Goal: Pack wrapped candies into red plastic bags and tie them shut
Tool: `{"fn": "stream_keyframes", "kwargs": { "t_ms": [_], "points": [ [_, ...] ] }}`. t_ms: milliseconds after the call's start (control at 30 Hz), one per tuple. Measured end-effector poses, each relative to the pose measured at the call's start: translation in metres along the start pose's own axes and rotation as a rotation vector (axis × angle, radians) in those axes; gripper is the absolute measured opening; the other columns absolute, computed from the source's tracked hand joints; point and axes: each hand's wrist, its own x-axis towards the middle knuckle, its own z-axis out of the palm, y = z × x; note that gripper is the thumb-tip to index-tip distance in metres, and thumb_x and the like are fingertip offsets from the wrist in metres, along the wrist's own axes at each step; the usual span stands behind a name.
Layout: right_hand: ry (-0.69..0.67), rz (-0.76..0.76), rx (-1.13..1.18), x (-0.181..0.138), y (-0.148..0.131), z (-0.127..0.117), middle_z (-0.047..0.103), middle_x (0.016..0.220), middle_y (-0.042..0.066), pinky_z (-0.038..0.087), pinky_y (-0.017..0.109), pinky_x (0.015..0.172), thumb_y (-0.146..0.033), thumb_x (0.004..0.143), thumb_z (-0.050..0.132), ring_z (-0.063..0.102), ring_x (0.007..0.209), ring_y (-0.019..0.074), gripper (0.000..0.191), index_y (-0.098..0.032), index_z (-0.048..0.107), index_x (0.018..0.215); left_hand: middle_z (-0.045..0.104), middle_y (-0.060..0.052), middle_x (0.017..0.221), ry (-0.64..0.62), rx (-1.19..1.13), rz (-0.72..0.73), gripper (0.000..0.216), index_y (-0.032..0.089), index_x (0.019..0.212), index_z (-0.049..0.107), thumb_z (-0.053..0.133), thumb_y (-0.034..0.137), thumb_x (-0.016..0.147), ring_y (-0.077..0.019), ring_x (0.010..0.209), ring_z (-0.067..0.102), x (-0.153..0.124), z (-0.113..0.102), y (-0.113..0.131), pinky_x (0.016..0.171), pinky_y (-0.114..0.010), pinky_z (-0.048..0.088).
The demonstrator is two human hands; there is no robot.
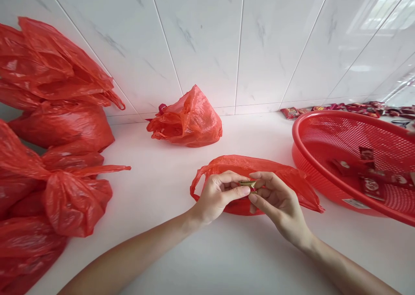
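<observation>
My left hand (216,196) pinches a small gold-wrapped candy (249,184) between thumb and fingertips. Curled around the other end of it, the fingers of my right hand (281,202) touch the same wrapper, which also shows a bit of red. Both hands are above a flat, loose red plastic bag (288,176) lying on the white tabletop (168,191). One handle loop of the bag sticks out to the left of my left wrist. My hands hide the bag's middle, so its contents cannot be seen.
Several filled red plastic bags (76,195) crowd the left side. Another red bag (194,120) stands near the tiled wall (207,40). At right is a red mesh basket (311,156) with dark-red packets (372,187) inside. More small red packets (292,112) line the wall behind it.
</observation>
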Motion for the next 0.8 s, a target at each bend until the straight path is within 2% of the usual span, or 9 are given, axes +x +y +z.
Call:
{"fn": "stream_keyframes", "kwargs": {
  "t_ms": [133, 233, 333, 400, 467, 533, 667, 800],
  "points": [
    [-0.007, -0.040, -0.038, -0.001, 0.004, -0.001, 0.064, 0.098, 0.001, 0.060, 0.025, 0.061, -0.025, 0.091, 0.069, 0.068, 0.068, 0.0105, 0.026, -0.028, 0.062, 0.116, 0.065, -0.002, 0.089, 0.048, 0.029, 0.009, 0.009, 0.021, 0.086, 0.081, 0.076, 0.025, 0.079, -0.0132, 0.077, 0.064, 0.001, -0.002, -0.001, 0.072, -0.027, 0.053],
    [0.015, -0.116, -0.160, -0.001, 0.007, -0.003, 0.068, 0.109, 0.004, 0.063, 0.031, 0.075, -0.023, 0.092, 0.067, 0.071, 0.082, 0.0141, 0.029, -0.028, 0.061, 0.120, 0.065, -0.003, 0.092, 0.096, 0.082, 0.057, 0.009, 0.021, 0.085, 0.079, 0.075, 0.027, 0.080, -0.0149, 0.080, 0.065, 0.004, -0.006, 0.000, 0.072, -0.028, 0.056],
    [0.061, -0.161, -0.308, 0.001, 0.008, -0.008, 0.070, 0.113, 0.006, 0.061, 0.037, 0.088, -0.024, 0.094, 0.064, 0.072, 0.099, 0.0193, 0.032, -0.028, 0.058, 0.125, 0.068, -0.004, 0.100, 0.191, 0.265, 0.179, 0.011, 0.021, 0.091, 0.077, 0.071, 0.023, 0.082, -0.0192, 0.099, 0.067, 0.009, -0.013, -0.002, 0.089, -0.032, 0.056],
    [0.101, -0.174, -0.386, 0.003, 0.007, -0.011, 0.071, 0.112, 0.006, 0.061, 0.038, 0.089, -0.025, 0.095, 0.063, 0.071, 0.106, 0.0215, 0.031, -0.028, 0.058, 0.125, 0.070, -0.005, 0.109, 0.217, 0.379, 0.234, 0.019, 0.021, 0.099, 0.075, 0.068, 0.017, 0.082, -0.0204, 0.111, 0.065, 0.012, -0.018, -0.004, 0.099, -0.033, 0.053],
    [0.122, -0.185, -0.451, 0.005, 0.006, -0.014, 0.072, 0.113, 0.006, 0.061, 0.037, 0.089, -0.025, 0.094, 0.062, 0.070, 0.108, 0.0219, 0.028, -0.027, 0.060, 0.122, 0.070, -0.005, 0.115, 0.214, 0.462, 0.257, 0.029, 0.021, 0.106, 0.072, 0.063, 0.010, 0.080, -0.0200, 0.115, 0.064, 0.013, -0.021, -0.005, 0.102, -0.034, 0.052],
    [0.111, -0.186, -0.520, 0.008, 0.006, -0.015, 0.072, 0.112, 0.006, 0.060, 0.036, 0.088, -0.025, 0.094, 0.060, 0.071, 0.105, 0.0214, 0.024, -0.026, 0.062, 0.117, 0.071, -0.004, 0.113, 0.166, 0.559, 0.242, 0.032, 0.022, 0.107, 0.071, 0.060, 0.008, 0.081, -0.0193, 0.111, 0.066, 0.012, -0.021, -0.006, 0.099, -0.033, 0.054],
    [0.068, -0.153, -0.711, 0.011, 0.005, -0.017, 0.072, 0.097, 0.005, 0.059, 0.033, 0.077, -0.021, 0.091, 0.055, 0.071, 0.089, 0.0203, 0.016, -0.023, 0.065, 0.103, 0.072, -0.004, 0.102, -0.040, 0.867, 0.123, 0.024, 0.023, 0.100, 0.074, 0.060, 0.011, 0.084, -0.0203, 0.093, 0.070, 0.007, -0.021, -0.005, 0.084, -0.033, 0.056],
    [-0.056, -0.009, -0.921, 0.012, 0.003, -0.023, 0.069, 0.097, 0.004, 0.054, 0.030, 0.064, -0.016, 0.084, 0.057, 0.068, 0.075, 0.0183, 0.023, -0.023, 0.065, 0.105, 0.069, -0.006, 0.105, -0.144, 1.063, -0.009, 0.025, 0.024, 0.109, 0.072, 0.067, 0.022, 0.084, -0.0252, 0.095, 0.069, 0.003, -0.020, -0.001, 0.079, -0.035, 0.053]
  ]
}}
